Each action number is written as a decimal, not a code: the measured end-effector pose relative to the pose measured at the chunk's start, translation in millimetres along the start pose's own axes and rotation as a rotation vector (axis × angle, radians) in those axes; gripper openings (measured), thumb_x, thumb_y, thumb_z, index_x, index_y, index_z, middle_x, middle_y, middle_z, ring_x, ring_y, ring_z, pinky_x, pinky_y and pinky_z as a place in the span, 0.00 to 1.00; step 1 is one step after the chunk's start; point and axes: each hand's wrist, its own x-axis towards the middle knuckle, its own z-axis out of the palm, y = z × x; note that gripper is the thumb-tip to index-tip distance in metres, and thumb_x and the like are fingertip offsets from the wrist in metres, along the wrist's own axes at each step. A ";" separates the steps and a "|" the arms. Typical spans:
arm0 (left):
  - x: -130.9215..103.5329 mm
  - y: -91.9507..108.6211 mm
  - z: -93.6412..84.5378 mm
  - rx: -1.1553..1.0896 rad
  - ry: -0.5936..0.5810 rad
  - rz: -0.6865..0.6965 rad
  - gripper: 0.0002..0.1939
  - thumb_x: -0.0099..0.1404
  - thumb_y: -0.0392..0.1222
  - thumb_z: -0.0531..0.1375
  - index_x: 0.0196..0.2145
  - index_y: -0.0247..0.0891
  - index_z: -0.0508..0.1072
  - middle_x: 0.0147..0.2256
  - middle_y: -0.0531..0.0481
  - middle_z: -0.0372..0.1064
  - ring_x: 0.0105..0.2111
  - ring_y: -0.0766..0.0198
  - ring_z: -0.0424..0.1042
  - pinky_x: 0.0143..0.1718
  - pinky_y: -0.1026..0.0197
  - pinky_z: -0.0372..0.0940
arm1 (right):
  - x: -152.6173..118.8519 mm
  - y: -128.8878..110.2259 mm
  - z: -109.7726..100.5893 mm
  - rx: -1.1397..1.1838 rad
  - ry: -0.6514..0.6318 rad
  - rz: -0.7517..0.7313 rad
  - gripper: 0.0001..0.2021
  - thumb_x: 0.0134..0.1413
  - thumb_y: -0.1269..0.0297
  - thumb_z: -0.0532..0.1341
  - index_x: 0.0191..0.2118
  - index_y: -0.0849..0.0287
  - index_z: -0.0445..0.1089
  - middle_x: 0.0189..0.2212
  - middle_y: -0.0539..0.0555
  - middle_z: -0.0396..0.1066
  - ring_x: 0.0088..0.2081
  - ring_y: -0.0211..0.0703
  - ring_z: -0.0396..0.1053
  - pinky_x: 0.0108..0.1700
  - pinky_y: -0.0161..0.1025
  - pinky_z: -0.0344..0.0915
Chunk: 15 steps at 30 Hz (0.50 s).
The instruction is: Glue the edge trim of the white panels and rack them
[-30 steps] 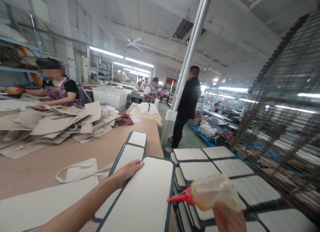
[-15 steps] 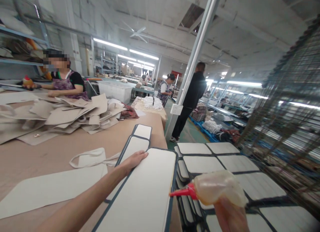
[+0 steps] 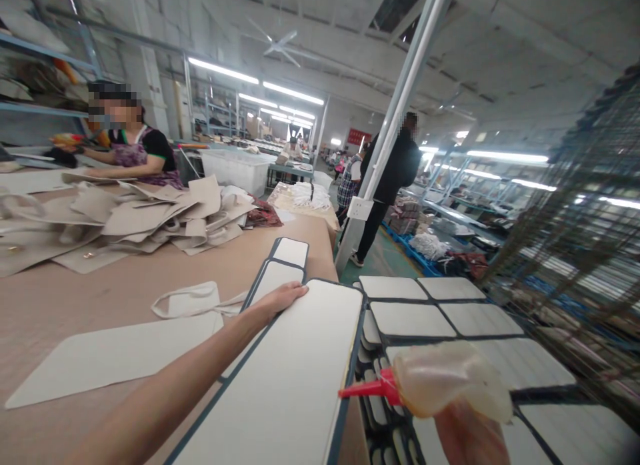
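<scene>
My left hand point(image 3: 285, 296) grips the upper left edge of a long white panel point(image 3: 295, 371) with dark blue edging, thumb on top. My right hand point(image 3: 470, 428) is wrapped round a squeezed, translucent glue bottle point(image 3: 450, 378), partly filled with amber liquid. Its red nozzle point(image 3: 370, 388) points left, the tip at the panel's right border. A thin yellowish line shows along that border above the tip. Beneath the panel, other blue-edged white panels point(image 3: 273, 281) lie on the brown table point(image 3: 125, 295).
At right, several blue-edged white panels point(image 3: 413, 318) lie in stacked rows beside a wire rack point(image 3: 590, 205). Beige pieces point(image 3: 150, 211) are heaped at left, near a co-worker point(image 3: 143, 151) holding a bottle. A loose white panel point(image 3: 115, 358) and strap point(image 3: 193, 298) lie nearer. A pole point(image 3: 395, 118) stands ahead.
The nozzle has slid down the panel's right border towards me, and the bottle looks more squeezed. My left hand keeps its grip. The view has shifted slightly.
</scene>
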 end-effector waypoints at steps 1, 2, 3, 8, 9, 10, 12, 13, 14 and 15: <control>2.2 0.4 0.3 0.010 -0.006 -0.001 0.16 0.50 0.50 0.67 0.30 0.37 0.69 0.22 0.55 0.69 0.22 0.63 0.68 0.25 0.63 0.60 | 0.9 3.6 -4.2 0.001 0.010 -0.007 0.30 0.41 0.58 0.72 0.54 0.50 0.69 0.39 0.54 0.78 0.38 0.51 0.76 0.38 0.41 0.75; 4.1 1.0 0.7 0.017 -0.009 0.000 0.16 0.50 0.50 0.66 0.29 0.37 0.69 0.22 0.55 0.69 0.22 0.64 0.67 0.24 0.64 0.59 | 1.3 6.4 -7.9 0.004 0.027 -0.010 0.30 0.40 0.58 0.72 0.53 0.51 0.69 0.38 0.55 0.78 0.37 0.51 0.76 0.37 0.41 0.76; 5.7 1.7 1.1 0.024 -0.013 0.002 0.15 0.51 0.50 0.66 0.29 0.37 0.68 0.21 0.56 0.68 0.21 0.65 0.66 0.23 0.64 0.58 | 1.0 8.0 -10.4 0.004 0.048 -0.006 0.29 0.40 0.57 0.72 0.52 0.52 0.70 0.37 0.55 0.78 0.36 0.51 0.76 0.35 0.41 0.76; 10.3 7.3 3.8 0.048 -0.030 0.005 0.14 0.52 0.49 0.66 0.27 0.38 0.67 0.20 0.57 0.66 0.20 0.66 0.64 0.23 0.65 0.57 | -11.6 -5.5 1.1 0.014 0.092 0.062 0.31 0.39 0.55 0.73 0.53 0.51 0.70 0.40 0.56 0.77 0.39 0.54 0.76 0.34 0.42 0.76; 11.1 8.5 4.5 0.051 -0.032 0.004 0.14 0.52 0.49 0.66 0.27 0.38 0.67 0.20 0.57 0.66 0.20 0.66 0.64 0.23 0.65 0.57 | -15.4 -10.6 6.5 0.015 0.070 0.083 0.32 0.40 0.54 0.73 0.54 0.50 0.69 0.42 0.57 0.77 0.41 0.55 0.76 0.36 0.44 0.76; 11.9 9.6 5.1 0.054 -0.033 0.002 0.13 0.52 0.49 0.65 0.26 0.38 0.67 0.20 0.57 0.66 0.20 0.66 0.64 0.23 0.64 0.57 | -19.0 -15.2 11.8 0.012 0.046 0.098 0.33 0.41 0.52 0.72 0.55 0.49 0.68 0.43 0.57 0.77 0.42 0.56 0.76 0.37 0.46 0.76; 13.9 11.8 6.3 0.061 -0.034 -0.003 0.13 0.53 0.49 0.65 0.26 0.38 0.68 0.19 0.57 0.66 0.20 0.65 0.64 0.24 0.64 0.57 | -25.0 -22.0 19.1 -0.015 0.018 0.116 0.35 0.40 0.50 0.72 0.57 0.48 0.66 0.43 0.57 0.77 0.42 0.58 0.76 0.38 0.49 0.76; 14.9 12.9 6.7 0.066 -0.035 -0.004 0.13 0.52 0.49 0.65 0.26 0.38 0.68 0.19 0.57 0.66 0.21 0.65 0.64 0.24 0.64 0.57 | -26.9 -23.7 20.4 -0.031 0.021 0.122 0.36 0.40 0.50 0.73 0.58 0.48 0.65 0.43 0.57 0.77 0.41 0.59 0.76 0.38 0.50 0.76; 15.8 14.0 7.1 0.071 -0.036 -0.003 0.13 0.52 0.49 0.66 0.26 0.38 0.68 0.19 0.56 0.66 0.21 0.65 0.64 0.24 0.64 0.57 | -28.1 -24.2 19.9 -0.042 0.027 0.127 0.37 0.39 0.50 0.73 0.58 0.48 0.66 0.42 0.57 0.77 0.41 0.59 0.76 0.37 0.50 0.76; 16.5 15.2 7.4 0.077 -0.038 0.000 0.13 0.52 0.48 0.66 0.26 0.38 0.69 0.20 0.56 0.67 0.21 0.65 0.65 0.25 0.63 0.57 | -28.5 -23.8 17.6 -0.049 0.032 0.132 0.37 0.39 0.49 0.73 0.57 0.49 0.66 0.42 0.58 0.77 0.42 0.60 0.75 0.37 0.50 0.76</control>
